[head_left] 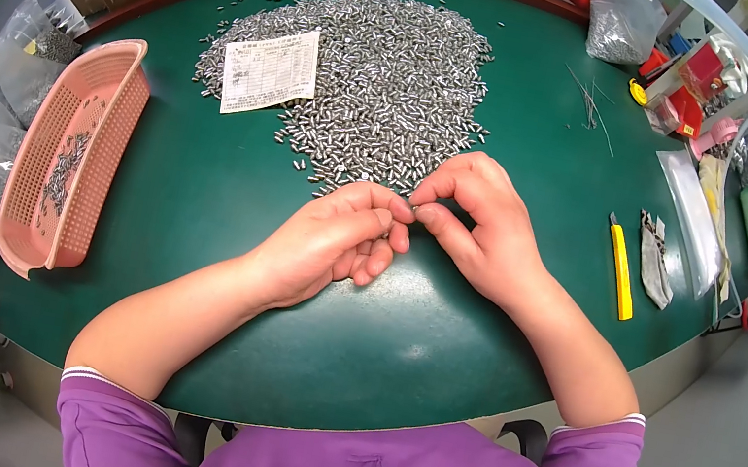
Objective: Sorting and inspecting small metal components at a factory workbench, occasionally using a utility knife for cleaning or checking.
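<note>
Small metal pins (pixel 380 85) lie heaped on our green worktop (pixel 201 193), and our left hand (pixel 338 237) and right hand (pixel 482 218) meet beside them, fingers (pixel 398 208) pinched together on one pin for close handling

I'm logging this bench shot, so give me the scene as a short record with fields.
surface: green table
left hand: fingertips pinched on a small metal piece, partly hidden
right hand: fingertips meeting the left hand's at the same piece
behind the hands: heap of small metal pieces with a paper slip on it
left side: pink basket holding a few pieces
right side: yellow utility knife
</note>
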Demonstrator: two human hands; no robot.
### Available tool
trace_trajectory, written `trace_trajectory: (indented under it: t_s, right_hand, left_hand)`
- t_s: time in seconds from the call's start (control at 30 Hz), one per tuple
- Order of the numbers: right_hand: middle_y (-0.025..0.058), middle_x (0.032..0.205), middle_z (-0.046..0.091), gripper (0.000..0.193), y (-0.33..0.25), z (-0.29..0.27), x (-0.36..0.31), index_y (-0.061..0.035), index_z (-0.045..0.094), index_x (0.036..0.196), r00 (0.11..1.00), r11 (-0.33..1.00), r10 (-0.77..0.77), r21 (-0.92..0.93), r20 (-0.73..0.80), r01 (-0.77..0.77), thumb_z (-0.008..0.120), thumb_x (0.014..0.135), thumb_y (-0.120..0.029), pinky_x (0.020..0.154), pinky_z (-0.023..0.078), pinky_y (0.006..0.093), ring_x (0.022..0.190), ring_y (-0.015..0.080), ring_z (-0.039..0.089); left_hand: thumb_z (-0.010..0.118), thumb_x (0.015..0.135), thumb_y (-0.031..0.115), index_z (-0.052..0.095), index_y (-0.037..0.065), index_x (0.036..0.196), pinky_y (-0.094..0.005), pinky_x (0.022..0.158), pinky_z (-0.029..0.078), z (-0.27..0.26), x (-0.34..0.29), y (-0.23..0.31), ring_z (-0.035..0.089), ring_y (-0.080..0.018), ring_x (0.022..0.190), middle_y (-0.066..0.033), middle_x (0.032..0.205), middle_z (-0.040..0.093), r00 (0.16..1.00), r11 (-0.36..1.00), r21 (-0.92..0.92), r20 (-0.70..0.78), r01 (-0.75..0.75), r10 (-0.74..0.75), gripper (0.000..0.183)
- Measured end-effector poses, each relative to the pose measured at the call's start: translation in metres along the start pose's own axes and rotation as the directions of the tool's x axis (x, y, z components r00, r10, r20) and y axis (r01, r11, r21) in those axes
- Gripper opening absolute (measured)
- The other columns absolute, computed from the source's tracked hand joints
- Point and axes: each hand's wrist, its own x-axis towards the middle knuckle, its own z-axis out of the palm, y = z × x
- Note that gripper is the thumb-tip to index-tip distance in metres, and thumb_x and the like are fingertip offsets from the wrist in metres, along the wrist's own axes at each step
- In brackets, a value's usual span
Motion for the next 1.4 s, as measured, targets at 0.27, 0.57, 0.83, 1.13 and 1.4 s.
trace_trajectory:
  t_s: [0.27,0.57,0.83,1.13,1.4]
  right_hand:
    - [0.0035,0.086,0.057,0.016,-0.004,0.002,-0.001,-0.0119,0.067,0.093,0.993,0.984,-0.114,0.132,-0.026,0.117,0.068,0.078,-0.007,0.079,0.044,0.0364,0.087,0.0238,0.055]
    - [0.0044,0.091,0.055,0.020,0.004,0.002,-0.001,-0.0126,0.068,0.097,0.999,0.992,0.042,-0.116,-0.004,-0.042,0.065,0.079,-0.005,0.081,0.046,0.0354,0.092,0.0242,0.054]
    - [0.0058,0.093,0.055,0.014,0.005,0.002,-0.003,-0.0102,0.065,0.091,0.998,0.980,0.054,-0.193,0.012,-0.051,0.067,0.078,-0.009,0.082,0.046,0.0362,0.094,0.0261,0.054]
    - [0.0045,0.095,0.054,0.007,-0.006,0.002,-0.002,-0.0086,0.064,0.091,0.977,0.928,0.195,0.304,0.090,-0.214,0.066,0.084,-0.010,0.075,0.046,0.0291,0.087,0.0168,0.054]
    - [0.0039,0.092,0.052,0.012,-0.008,0.006,-0.001,-0.0084,0.065,0.097,0.982,0.874,0.166,0.447,0.094,-0.191,0.064,0.086,-0.009,0.072,0.046,0.0262,0.086,0.0140,0.054]
  left_hand:
    - [0.050,0.097,0.017,0.050,0.005,0.107,-0.0204,0.053,0.038,-0.001,-0.001,-0.002,0.047,-0.0067,0.061,-0.0033,0.086,0.056,1.000,0.994,0.109,0.001,0.001,-0.001,0.016]
    - [0.044,0.100,0.020,0.052,0.005,0.103,-0.0219,0.050,0.037,-0.002,0.000,-0.001,0.045,-0.0085,0.060,-0.0057,0.085,0.056,1.000,0.999,0.038,0.003,0.003,-0.003,0.017]
    - [0.036,0.102,0.024,0.052,0.002,0.105,-0.0236,0.052,0.037,-0.001,-0.001,0.000,0.046,-0.0116,0.062,-0.0080,0.088,0.055,1.000,0.999,-0.026,-0.013,-0.028,0.028,0.028]
    - [0.051,0.096,0.012,0.049,0.004,0.112,-0.0201,0.050,0.036,0.002,-0.001,0.001,0.045,-0.0076,0.062,-0.0053,0.088,0.054,0.997,0.999,0.039,-0.079,0.030,-0.027,0.018]
    - [0.053,0.096,0.015,0.052,0.005,0.107,-0.0191,0.050,0.036,-0.001,-0.002,-0.002,0.045,-0.0062,0.059,-0.0048,0.087,0.056,0.998,0.999,0.049,-0.052,-0.024,0.027,0.015]
